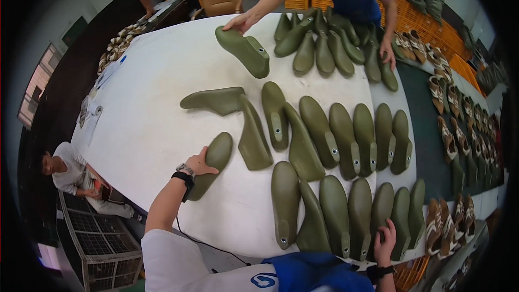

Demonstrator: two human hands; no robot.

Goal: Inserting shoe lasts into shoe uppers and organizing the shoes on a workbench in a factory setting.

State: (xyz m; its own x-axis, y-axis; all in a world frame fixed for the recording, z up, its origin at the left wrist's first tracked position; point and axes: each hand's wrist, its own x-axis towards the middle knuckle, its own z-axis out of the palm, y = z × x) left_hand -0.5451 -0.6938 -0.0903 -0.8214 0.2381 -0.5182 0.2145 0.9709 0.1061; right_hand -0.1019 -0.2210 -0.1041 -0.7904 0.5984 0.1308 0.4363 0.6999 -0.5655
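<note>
Several dark green shoe lasts lie on the white table. My left hand (199,165) is closed around a last (220,148) at the middle left, its thumb and fingers along the sides; part of the last is hidden under the hand. At the lower right my right hand (385,243) rests with fingers apart against a last (383,200) in the near row, beside another last (400,219). A second row of lasts (341,135) lies just beyond. Two lasts at its left end, one sideways (216,100) and one slanting (253,135), lie askew.
Across the table a co-worker's hand (240,22) holds up a last (246,54); the other touches a cluster of lasts (324,54). Brown and white shoes (448,135) stand on the right. Someone sits at the left (81,176) by a wire cage (102,238). A black cable (211,247) runs near my left arm.
</note>
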